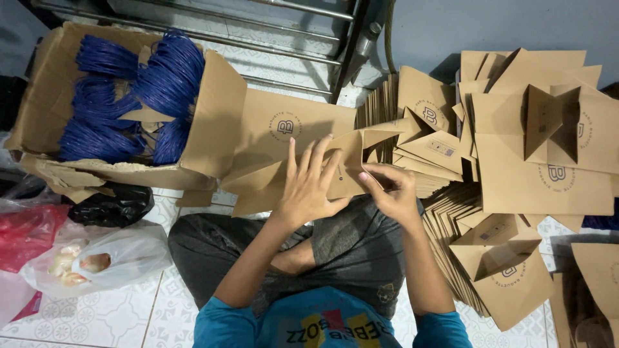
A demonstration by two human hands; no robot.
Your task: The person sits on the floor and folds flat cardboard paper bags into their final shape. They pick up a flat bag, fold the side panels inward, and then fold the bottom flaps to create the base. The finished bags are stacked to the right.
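Note:
A flat brown paper bag (271,138) lies across my lap, its folded bottom end toward the right. My left hand (309,183) presses down flat on that folded end with fingers spread. My right hand (392,193) pinches the bag's bottom flap at its right edge. The bag's far end rests against a cardboard box (39,96) holding bundles of blue cord handles (129,90).
Stacks of folded brown paper bags (516,167) fill the floor on the right, some upright in rows. On the left lie a clear plastic bag (97,261), a black bag (113,206) and a red bag (26,235) on white tiles. A metal rack stands behind.

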